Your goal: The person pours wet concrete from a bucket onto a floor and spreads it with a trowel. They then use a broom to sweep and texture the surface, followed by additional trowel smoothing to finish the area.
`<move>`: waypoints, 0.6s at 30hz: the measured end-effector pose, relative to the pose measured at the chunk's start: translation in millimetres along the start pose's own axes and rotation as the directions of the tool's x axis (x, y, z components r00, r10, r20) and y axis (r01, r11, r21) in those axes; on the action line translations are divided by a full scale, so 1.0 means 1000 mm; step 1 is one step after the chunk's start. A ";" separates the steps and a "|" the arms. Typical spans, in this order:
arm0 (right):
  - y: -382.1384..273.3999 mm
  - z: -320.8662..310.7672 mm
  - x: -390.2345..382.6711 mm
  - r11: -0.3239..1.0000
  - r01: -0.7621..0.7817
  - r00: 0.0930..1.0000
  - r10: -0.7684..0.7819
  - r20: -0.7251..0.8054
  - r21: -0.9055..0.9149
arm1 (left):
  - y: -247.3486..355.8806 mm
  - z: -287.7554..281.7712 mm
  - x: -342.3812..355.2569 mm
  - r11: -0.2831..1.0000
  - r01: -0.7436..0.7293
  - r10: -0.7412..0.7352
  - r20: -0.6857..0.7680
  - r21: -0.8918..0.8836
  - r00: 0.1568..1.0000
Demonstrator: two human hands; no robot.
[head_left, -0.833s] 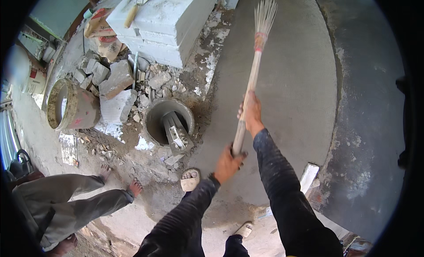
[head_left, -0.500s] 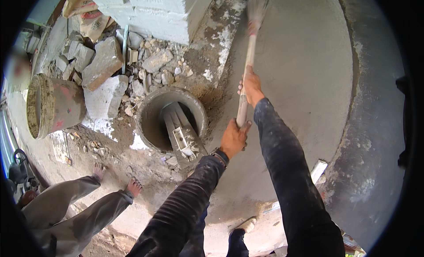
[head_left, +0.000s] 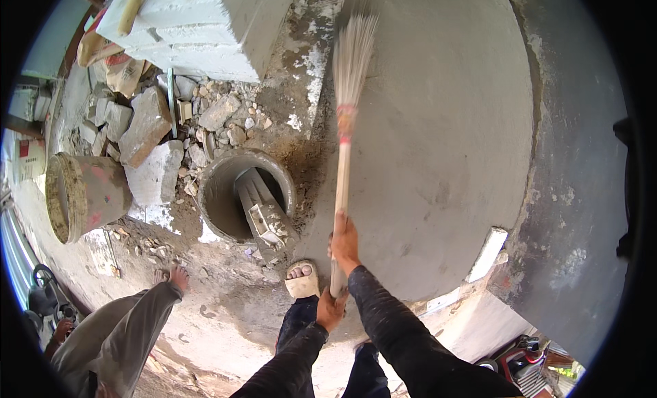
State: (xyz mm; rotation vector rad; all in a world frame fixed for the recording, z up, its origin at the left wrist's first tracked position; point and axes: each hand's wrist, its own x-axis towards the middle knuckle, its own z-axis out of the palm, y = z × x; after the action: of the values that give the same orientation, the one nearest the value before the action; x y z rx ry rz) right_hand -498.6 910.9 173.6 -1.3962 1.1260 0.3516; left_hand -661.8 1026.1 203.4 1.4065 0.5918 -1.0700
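Note:
A long-handled broom (head_left: 344,162) reaches away from me, its bristle head spread over smooth grey cement (head_left: 438,138). My right hand (head_left: 344,246) is wrapped round the middle of the wooden handle. Lower down, near the handle's end, my left hand (head_left: 331,312) grips it too. To the left of the broom lies a round bucket (head_left: 285,167) with its mouth showing and a grey, cement-smeared float or block-like tool (head_left: 260,199) leaning inside it.
Broken concrete chunks (head_left: 147,124) and rubble lie left of a pale block wall (head_left: 191,35). A tipped, dirty bucket (head_left: 102,193) sits at far left. Another person's bare feet and trousers (head_left: 130,323) are at lower left. A white bar (head_left: 487,254) edges the cement at right.
The broom has been drawn back toward me and swung left, with both my hands lower. My sandalled left foot now shows beside the bucket. The other person's feet have come closer together.

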 end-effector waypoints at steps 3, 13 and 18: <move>0.041 -0.017 -0.023 0.998 0.033 0.999 -0.034 0.018 0.055 | -0.032 0.015 -0.035 0.998 -0.001 -0.002 -0.054 -0.062 0.999; -0.039 -0.087 -0.109 0.984 0.072 0.996 -0.080 0.043 0.162 | 0.027 0.061 -0.096 0.933 -0.155 0.203 -0.120 0.326 0.972; -0.162 -0.089 0.007 0.908 0.358 0.930 -0.369 0.008 0.219 | 0.160 0.073 0.046 0.869 -0.460 0.472 -0.024 0.181 0.881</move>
State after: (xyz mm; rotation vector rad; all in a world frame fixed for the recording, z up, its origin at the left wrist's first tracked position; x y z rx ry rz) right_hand -405.8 792.8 282.2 -1.3625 0.8129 -0.0057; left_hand -522.6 920.1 252.1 1.6349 0.1852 -0.6944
